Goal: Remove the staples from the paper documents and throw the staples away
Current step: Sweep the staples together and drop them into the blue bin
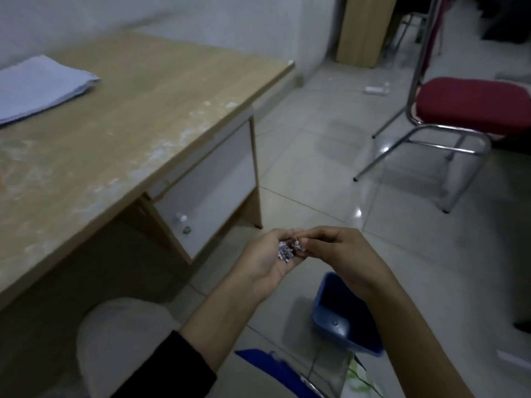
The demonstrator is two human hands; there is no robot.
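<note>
- head view, the room first: a pale tiled floor (330,173) fills most of it, with a wooden desk (138,130) at the left and a red chair (471,104) well apart at the right
- on the desk's far corner i see the paper stack (43,87) lying flat, away from both hands
- low in the middle, the left hand (264,265) is turned palm up, fingers curled into a cup round a small heap of staples (284,252) with paper scraps clinging to them
- the right hand (339,248) meets it from the other side, thumb and fingertips pinching into the heap; the frame is too soft for me to tell how many staples it has
- the blue bin (336,320) sits on the floor below the hands, partly hidden by the right forearm
- my worry: the hands look to be ahead of the bin's mouth rather than over it, so tipping the cup here would scatter staples on the tiles; loose ones could also slip between the curled fingers or cling to the skin
</note>
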